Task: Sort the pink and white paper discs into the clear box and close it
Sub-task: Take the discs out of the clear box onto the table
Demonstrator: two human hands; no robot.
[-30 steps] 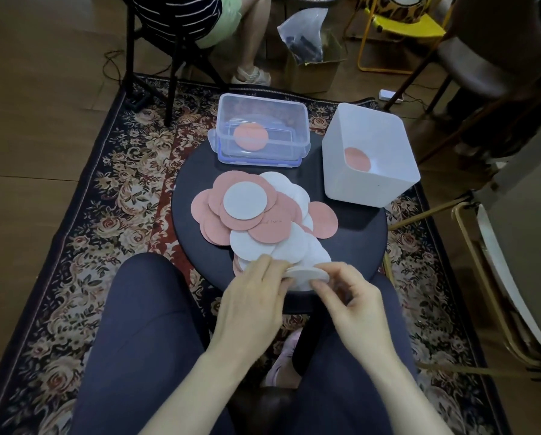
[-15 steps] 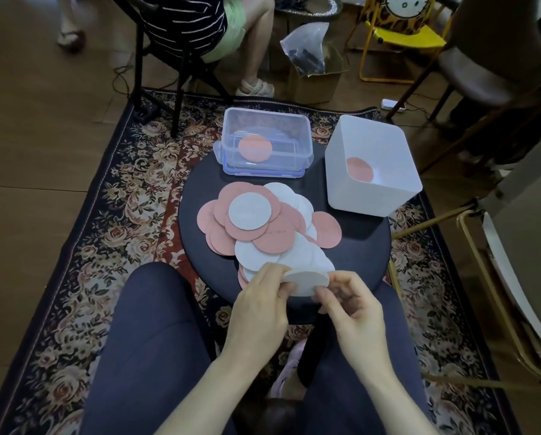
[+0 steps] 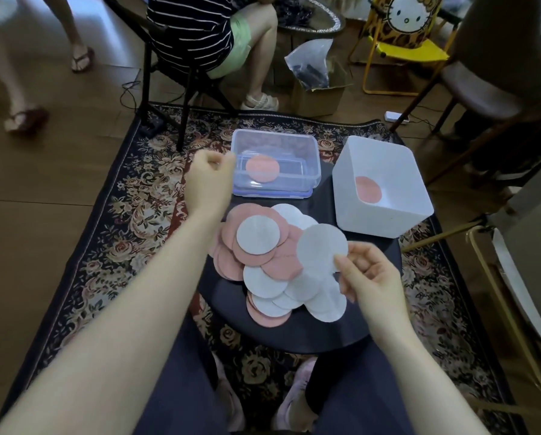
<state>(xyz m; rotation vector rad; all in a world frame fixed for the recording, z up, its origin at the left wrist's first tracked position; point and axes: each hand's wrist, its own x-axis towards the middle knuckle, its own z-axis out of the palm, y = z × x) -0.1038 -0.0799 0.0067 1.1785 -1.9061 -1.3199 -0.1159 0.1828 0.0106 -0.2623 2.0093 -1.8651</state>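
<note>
Disc [image 3: 321,246] pinched by right-hand fingers [image 3: 344,266].

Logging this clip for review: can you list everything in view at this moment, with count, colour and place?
clear box: one, clear with a bluish base, far side of the table, one pink disc inside.
white bin: one, white, right of the clear box, one pink disc inside.
paper discs: overlapping pile, pink and white, exact count unclear, table centre.
round table: one, dark.
rug: one, floral, under the table.
yellow chair: one, far right.
cardboard box: one, brown, holds a plastic bag.
left hand: beside the clear box, fingers curled, blurred.
right hand: pinches one white disc.
</note>
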